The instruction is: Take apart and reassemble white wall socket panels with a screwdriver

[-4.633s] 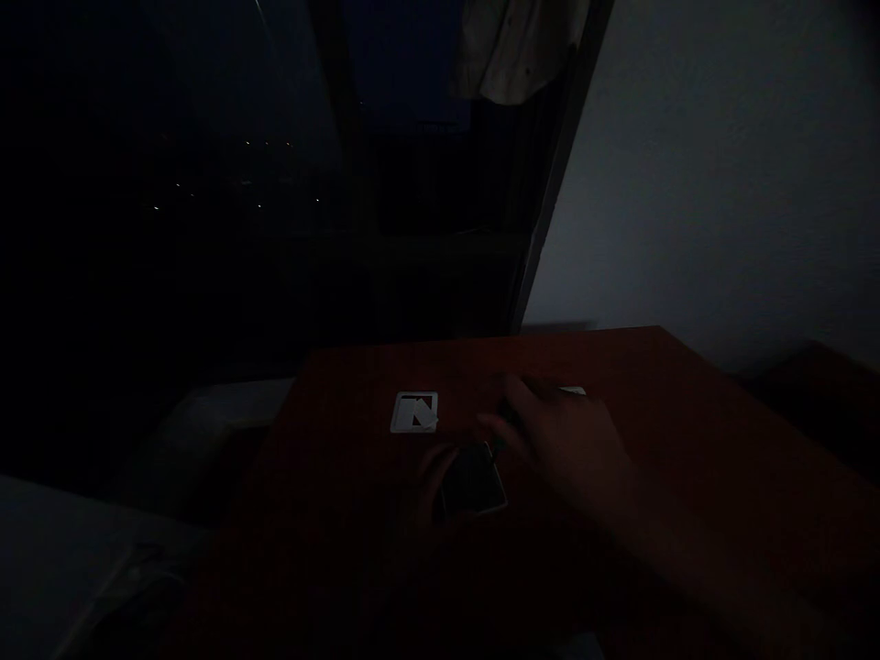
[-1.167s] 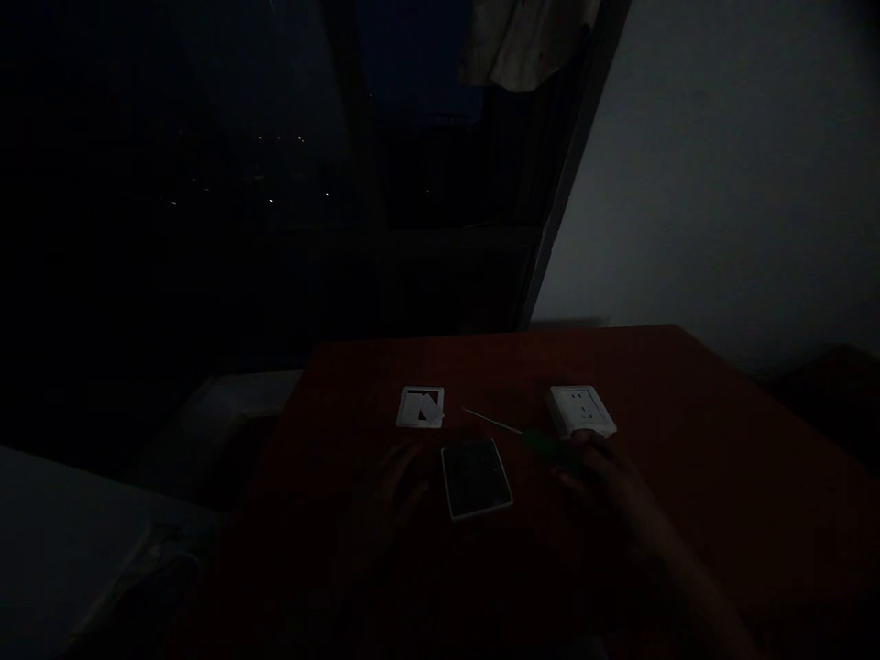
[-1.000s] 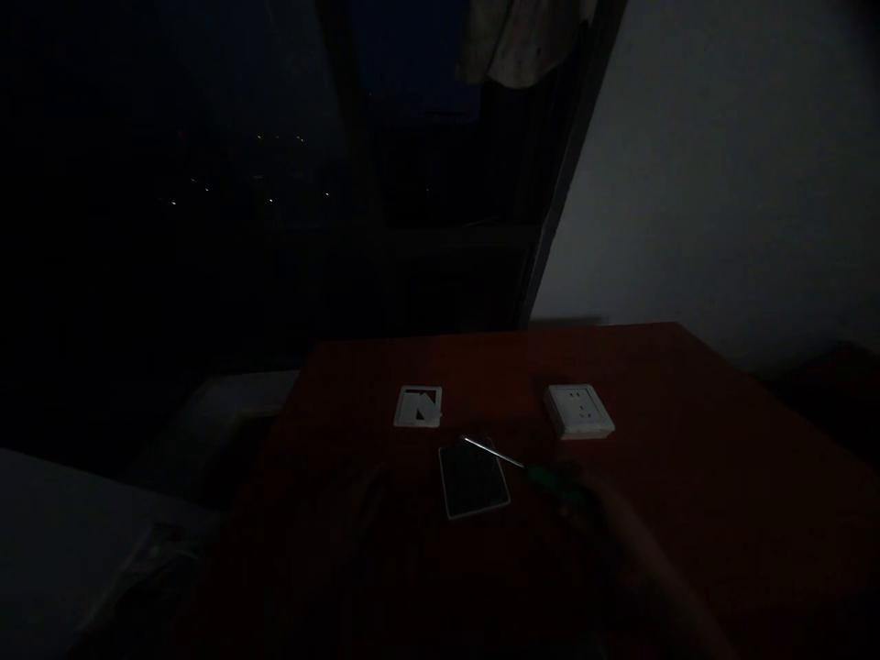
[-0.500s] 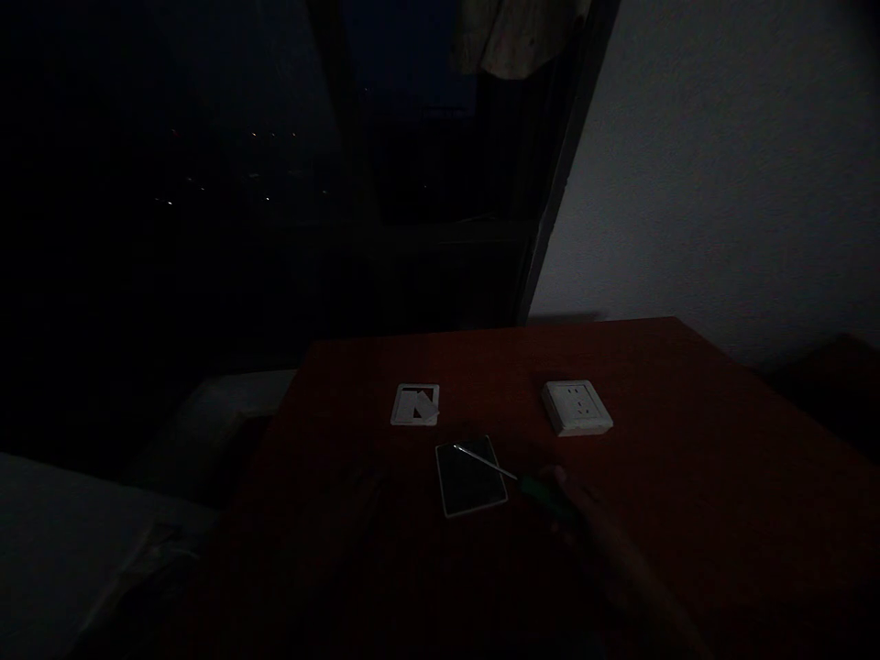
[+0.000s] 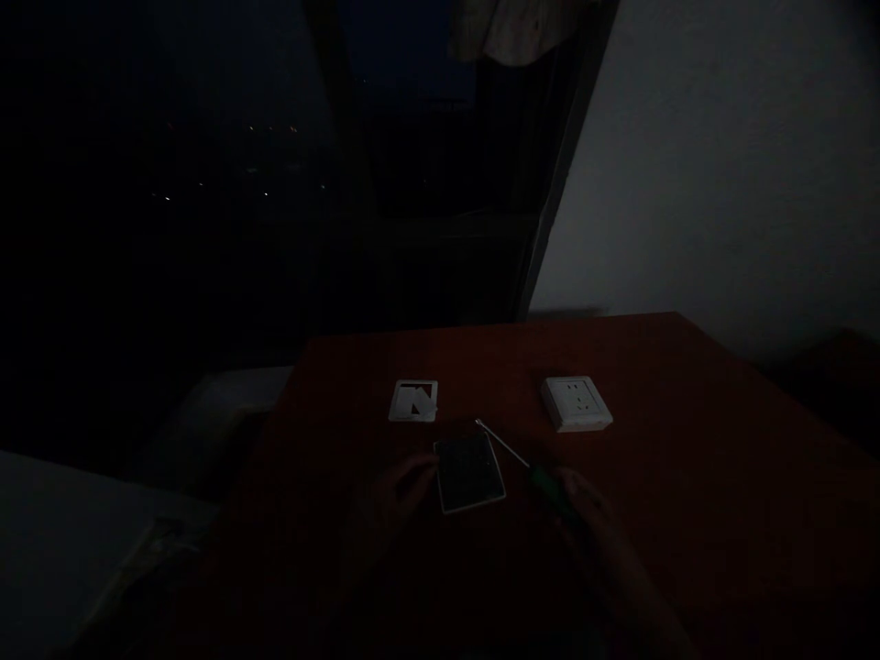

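In the dim light, my right hand [image 5: 584, 502] is closed around the green handle of a screwdriver [image 5: 543, 481]. Its metal shaft points up and left, with the tip just beyond the far edge of a dark square panel [image 5: 470, 472]. That panel has a thin pale rim and lies on the table. My left hand [image 5: 395, 495] is at the panel's left edge, thumb and finger drawn together on the rim. The other fingers of that hand are lost in shadow.
A white wall socket [image 5: 577, 403] sits at the right on the reddish-brown table [image 5: 687, 412]. Further left lies a white square frame [image 5: 393, 412] with a loose pale piece [image 5: 423, 401] across it. Behind are a dark window and a pale wall [image 5: 715, 165].
My left hand has come right to the panel's edge. The screwdriver tip has moved off the panel, up and to the right, while my right hand keeps its hold.
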Available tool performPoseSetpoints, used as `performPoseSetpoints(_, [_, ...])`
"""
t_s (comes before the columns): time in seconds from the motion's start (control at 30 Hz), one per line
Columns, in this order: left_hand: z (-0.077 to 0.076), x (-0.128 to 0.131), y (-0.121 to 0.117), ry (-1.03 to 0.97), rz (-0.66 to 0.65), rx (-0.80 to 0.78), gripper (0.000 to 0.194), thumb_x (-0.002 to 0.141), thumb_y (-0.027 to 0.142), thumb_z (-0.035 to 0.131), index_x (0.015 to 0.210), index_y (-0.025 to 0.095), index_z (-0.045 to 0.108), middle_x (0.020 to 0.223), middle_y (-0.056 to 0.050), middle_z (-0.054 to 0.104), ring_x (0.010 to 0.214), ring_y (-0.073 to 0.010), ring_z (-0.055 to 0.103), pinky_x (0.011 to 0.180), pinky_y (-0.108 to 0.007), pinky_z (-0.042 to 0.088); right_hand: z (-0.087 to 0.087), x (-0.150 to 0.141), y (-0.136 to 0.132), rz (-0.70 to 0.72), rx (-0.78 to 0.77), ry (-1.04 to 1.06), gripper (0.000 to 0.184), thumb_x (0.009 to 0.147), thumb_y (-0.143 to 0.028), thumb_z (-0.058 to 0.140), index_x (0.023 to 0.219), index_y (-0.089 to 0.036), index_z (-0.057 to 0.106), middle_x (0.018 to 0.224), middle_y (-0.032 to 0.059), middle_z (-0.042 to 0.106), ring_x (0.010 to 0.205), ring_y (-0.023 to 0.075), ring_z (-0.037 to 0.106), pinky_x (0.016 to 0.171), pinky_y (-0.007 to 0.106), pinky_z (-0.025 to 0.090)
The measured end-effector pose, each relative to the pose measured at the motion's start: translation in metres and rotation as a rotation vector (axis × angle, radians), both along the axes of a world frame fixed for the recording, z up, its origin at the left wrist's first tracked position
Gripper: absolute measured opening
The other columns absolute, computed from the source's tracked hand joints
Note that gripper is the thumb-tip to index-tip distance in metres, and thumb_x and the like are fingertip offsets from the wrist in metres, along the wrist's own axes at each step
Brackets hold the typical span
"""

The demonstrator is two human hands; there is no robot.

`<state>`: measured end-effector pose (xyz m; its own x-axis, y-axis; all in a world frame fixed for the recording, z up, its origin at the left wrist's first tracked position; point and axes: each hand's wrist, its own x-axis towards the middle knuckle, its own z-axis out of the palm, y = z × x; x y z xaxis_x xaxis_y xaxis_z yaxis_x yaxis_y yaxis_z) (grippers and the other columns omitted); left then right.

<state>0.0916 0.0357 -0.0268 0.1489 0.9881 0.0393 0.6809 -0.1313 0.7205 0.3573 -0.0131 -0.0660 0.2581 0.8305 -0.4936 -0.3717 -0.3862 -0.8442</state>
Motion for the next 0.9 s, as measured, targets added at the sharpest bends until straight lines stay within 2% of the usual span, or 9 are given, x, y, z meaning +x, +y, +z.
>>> performPoseSetpoints(0.2, [-0.006, 0.006, 0.006, 0.031, -0.052, 0.119, 0.021, 0.087, 0.029, 0.052, 0.096, 0.028, 0.071, 0.102, 0.001, 0.072, 0.093, -0.0170, 0.068, 0.086, -0.029, 0.055, 0.006, -0.002, 0.001, -0.027, -0.037, 0.069, 0.045, 0.057, -0.053, 0.081, 0.091, -0.025, 0.070, 0.090, 0.0006, 0.067, 0.078, 0.0193, 0.061, 0.062, 0.027, 0.049])
performPoseSetpoints(0.37, [-0.014, 0.006, 0.007, 0.076, -0.102, 0.220, 0.022, 0.087, 0.025, 0.052, 0.095, 0.028, 0.072, 0.100, 0.000, 0.071, 0.089, -0.0160, 0.068, 0.083, -0.029, 0.056, 0.004, -0.002, -0.001, -0.011, -0.034, 0.077, 0.042, 0.062, -0.051, 0.078, 0.094, -0.026, 0.069, 0.089, -0.0005, 0.067, 0.076, 0.0179, 0.061, 0.062, 0.027, 0.048])
performPoseSetpoints(0.53, [-0.010, 0.006, 0.007, 0.090, -0.130, 0.231, 0.021, 0.087, 0.023, 0.053, 0.094, 0.027, 0.072, 0.098, -0.001, 0.070, 0.088, -0.0159, 0.068, 0.081, -0.027, 0.056, 0.004, -0.001, -0.002, 0.039, -0.003, 0.065, 0.041, 0.065, -0.051, 0.077, 0.097, -0.027, 0.068, 0.081, -0.0003, 0.065, 0.066, 0.0167, 0.059, 0.057, 0.027, 0.046])
performPoseSetpoints(0.7, [-0.007, 0.007, 0.007, 0.143, -0.161, 0.202, 0.019, 0.087, 0.022, 0.054, 0.093, 0.027, 0.071, 0.098, 0.000, 0.069, 0.087, -0.0156, 0.067, 0.079, -0.026, 0.055, 0.005, -0.001, -0.001, 0.076, 0.041, 0.080, 0.035, 0.066, -0.051, 0.076, 0.090, -0.026, 0.069, 0.079, -0.0009, 0.064, 0.063, 0.0144, 0.057, 0.055, 0.025, 0.045])
performPoseSetpoints(0.9, [-0.014, 0.008, 0.009, 0.145, -0.125, 0.157, 0.017, 0.087, 0.024, 0.055, 0.093, 0.027, 0.070, 0.098, 0.000, 0.068, 0.089, -0.0163, 0.065, 0.082, -0.029, 0.053, 0.007, -0.003, 0.002, 0.030, 0.010, 0.066, 0.039, 0.058, -0.050, 0.081, 0.086, -0.025, 0.070, 0.078, -0.0010, 0.064, 0.062, 0.0147, 0.057, 0.055, 0.026, 0.047])
